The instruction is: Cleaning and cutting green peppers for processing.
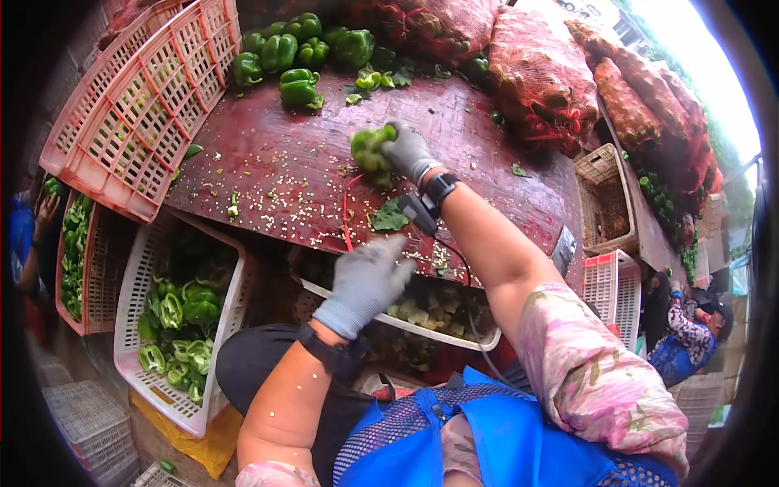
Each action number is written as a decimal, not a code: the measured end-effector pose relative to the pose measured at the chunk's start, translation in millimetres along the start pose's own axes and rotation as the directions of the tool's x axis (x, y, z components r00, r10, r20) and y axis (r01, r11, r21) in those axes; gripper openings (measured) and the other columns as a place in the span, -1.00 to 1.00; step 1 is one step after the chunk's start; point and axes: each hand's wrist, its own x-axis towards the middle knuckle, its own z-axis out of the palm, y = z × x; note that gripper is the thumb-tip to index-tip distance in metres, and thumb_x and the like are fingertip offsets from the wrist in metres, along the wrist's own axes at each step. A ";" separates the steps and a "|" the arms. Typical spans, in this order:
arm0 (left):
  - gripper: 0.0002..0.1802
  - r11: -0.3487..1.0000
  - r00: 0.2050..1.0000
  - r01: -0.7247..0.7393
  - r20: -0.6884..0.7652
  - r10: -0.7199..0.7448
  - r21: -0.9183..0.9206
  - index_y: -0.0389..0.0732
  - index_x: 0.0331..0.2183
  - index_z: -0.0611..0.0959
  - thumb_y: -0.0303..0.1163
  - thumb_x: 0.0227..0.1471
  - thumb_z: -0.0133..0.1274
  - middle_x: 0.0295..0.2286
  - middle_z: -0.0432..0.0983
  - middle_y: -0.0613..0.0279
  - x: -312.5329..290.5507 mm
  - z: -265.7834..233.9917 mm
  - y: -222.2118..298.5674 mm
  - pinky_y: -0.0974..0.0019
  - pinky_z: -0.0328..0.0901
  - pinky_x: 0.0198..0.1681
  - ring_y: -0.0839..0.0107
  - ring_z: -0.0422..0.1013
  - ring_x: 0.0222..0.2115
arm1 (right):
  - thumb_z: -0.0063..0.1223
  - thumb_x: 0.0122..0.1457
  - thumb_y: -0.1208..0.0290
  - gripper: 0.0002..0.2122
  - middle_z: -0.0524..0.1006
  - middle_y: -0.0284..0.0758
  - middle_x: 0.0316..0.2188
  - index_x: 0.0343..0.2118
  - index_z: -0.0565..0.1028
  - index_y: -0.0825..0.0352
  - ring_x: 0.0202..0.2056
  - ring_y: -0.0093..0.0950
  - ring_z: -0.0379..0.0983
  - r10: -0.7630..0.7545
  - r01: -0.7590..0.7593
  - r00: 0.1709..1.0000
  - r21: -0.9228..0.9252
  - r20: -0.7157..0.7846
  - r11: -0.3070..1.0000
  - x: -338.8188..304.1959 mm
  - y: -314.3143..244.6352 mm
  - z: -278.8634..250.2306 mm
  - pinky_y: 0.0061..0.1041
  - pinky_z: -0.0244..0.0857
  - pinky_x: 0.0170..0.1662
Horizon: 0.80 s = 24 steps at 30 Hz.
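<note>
At the near edge of the table [280, 134], the blurred left hand [367, 277] is held part-open, apparently empty; over the table's middle, a green pepper [370, 149] is gripped by the curled right hand [408, 151] and might be dropped if held too loosely

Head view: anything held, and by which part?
Right hand: a green pepper, gripped at its picture-right side; blur hides whether that's the stem end. Left hand: nothing visible in it.
</note>
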 end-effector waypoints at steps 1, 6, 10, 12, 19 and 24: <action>-0.53 0.958 0.994 0.086 -0.044 -0.102 -0.273 -0.22 -0.03 0.53 -0.11 0.14 0.02 -0.25 0.57 0.06 6.6 -9.5 -3.4 0.13 0.39 -0.22 0.20 0.52 -0.29 | 0.00 0.04 0.43 -0.55 0.55 -0.02 -0.12 0.07 0.42 0.16 -0.07 -0.09 0.49 -0.036 0.035 0.999 0.055 0.011 0.998 -7.8 3.4 6.0 -0.28 0.35 0.02; -0.65 -0.154 0.909 0.080 0.136 -0.395 -0.985 -0.18 -0.11 0.56 -0.13 0.23 -0.02 -0.32 0.57 0.33 12.6 -18.2 -29.4 0.29 0.36 -0.38 0.46 0.48 -0.45 | 0.07 -0.06 0.64 -0.54 0.46 -0.12 -0.13 -0.01 0.49 0.18 -0.06 -0.15 0.41 -0.436 0.512 0.842 0.219 -0.317 0.831 -83.8 -2.7 27.8 -0.33 0.33 0.01; -0.69 -0.107 0.879 0.039 0.085 -0.468 -0.993 -0.08 -0.12 0.57 -0.11 0.23 -0.01 -0.32 0.56 0.37 13.4 -16.0 -22.6 0.38 0.31 -0.34 0.53 0.47 -0.37 | 0.16 -0.15 0.66 -0.43 0.42 -0.15 -0.02 0.05 0.40 0.32 -0.03 -0.13 0.37 -0.633 0.719 0.632 0.035 -0.446 0.694 -133.9 -2.7 19.3 -0.28 0.29 0.05; -0.71 -0.073 0.880 0.042 0.071 -0.469 -0.996 -0.09 -0.13 0.58 -0.13 0.21 0.02 -0.32 0.57 0.36 12.1 -7.1 -25.1 0.41 0.30 -0.37 0.54 0.47 -0.39 | 0.12 -0.15 0.64 -0.39 0.36 -0.10 0.06 0.10 0.35 0.34 0.02 -0.11 0.35 -0.722 0.768 0.573 -0.052 -0.388 0.638 -151.1 3.6 15.1 -0.23 0.23 0.12; -0.76 0.143 0.951 0.074 0.027 -0.307 -0.987 -0.28 -0.20 0.61 -0.39 0.09 0.18 -0.42 0.58 0.35 3.0 -11.8 0.1 0.51 0.32 -0.42 0.62 0.45 -0.48 | 0.20 0.05 0.40 -0.43 0.34 -0.19 0.05 0.15 0.31 0.38 0.10 -0.34 0.31 -0.421 0.314 0.906 0.740 -0.046 0.594 -177.0 19.0 -16.1 -0.38 0.19 0.16; -0.82 0.534 0.983 0.080 -0.023 -0.183 -0.842 -0.36 -0.27 0.60 -0.51 0.04 0.17 -0.44 0.55 0.33 3.2 -5.6 0.0 0.51 0.30 -0.40 0.66 0.40 -0.45 | 0.23 0.07 0.43 -0.41 0.38 -0.29 0.08 0.20 0.30 0.31 0.11 -0.51 0.29 -0.512 0.164 0.828 0.776 0.227 0.610 -161.1 1.3 -30.9 -0.50 0.17 0.18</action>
